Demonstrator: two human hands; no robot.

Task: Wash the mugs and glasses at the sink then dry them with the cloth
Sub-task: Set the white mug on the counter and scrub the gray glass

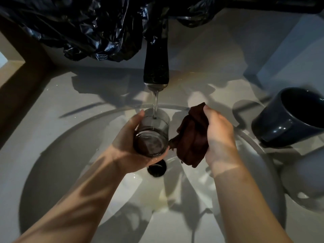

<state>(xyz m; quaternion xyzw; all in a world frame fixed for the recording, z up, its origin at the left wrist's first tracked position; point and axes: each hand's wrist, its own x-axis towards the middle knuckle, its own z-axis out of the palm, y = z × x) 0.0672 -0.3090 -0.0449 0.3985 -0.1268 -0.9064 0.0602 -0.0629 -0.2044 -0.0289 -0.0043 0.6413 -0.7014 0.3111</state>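
Brown cloth (191,137) is bunched in the right hand (220,134), fingers clenched round it, just right of the glass tumbler (151,137). Fingers of the left hand (126,146) wrap that tumbler, long axis running from palm toward the faucet (156,67) stream (base faces me). I'd say the cloth hand goes in next.

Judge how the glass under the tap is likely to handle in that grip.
Likely slippery: water from the tap runs onto the glass that the left hand grips. Probably rigid and breakable, being clear glass over a hard sink. Its round wall suggests it would roll if laid down.
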